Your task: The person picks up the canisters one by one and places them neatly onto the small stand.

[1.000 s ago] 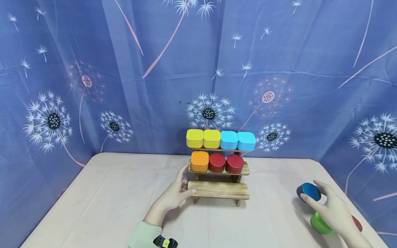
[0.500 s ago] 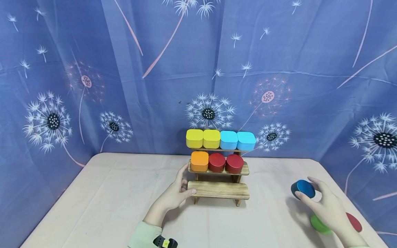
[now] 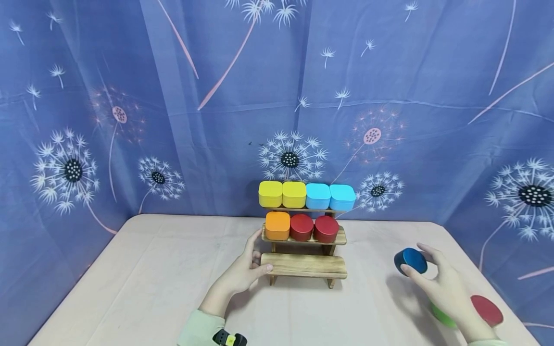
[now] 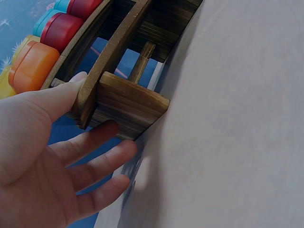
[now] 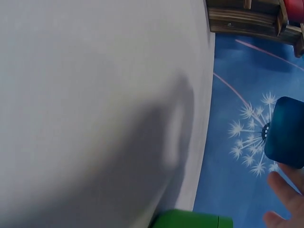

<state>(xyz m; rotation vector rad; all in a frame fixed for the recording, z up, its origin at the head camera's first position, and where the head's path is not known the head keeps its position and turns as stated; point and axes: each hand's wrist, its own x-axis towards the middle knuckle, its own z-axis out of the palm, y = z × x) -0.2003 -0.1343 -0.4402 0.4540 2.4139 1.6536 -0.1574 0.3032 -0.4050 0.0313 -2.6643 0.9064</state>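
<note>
In the head view, my right hand (image 3: 446,287) holds a small dark blue round tin (image 3: 410,262) between thumb and fingers, raised off the table at the right. The right wrist view shows the same blue tin (image 5: 287,133) by the fingertips. My left hand (image 3: 242,271) is at the left end of a three-step wooden display stand (image 3: 303,265), thumb resting on its lowest step. In the left wrist view, the other fingers (image 4: 107,164) lie loosely extended beside the stand's end.
Two yellow tins (image 3: 270,194) and two light blue tins (image 3: 318,196) line the top step. An orange tin (image 3: 277,226) and two red tins (image 3: 301,228) occupy the middle one. A green tin (image 3: 442,316) and a red tin (image 3: 486,310) stand near my right forearm.
My right hand has carried the blue tin leftward and slightly up, away from the green and red tins. My left hand stays at the stand.
</note>
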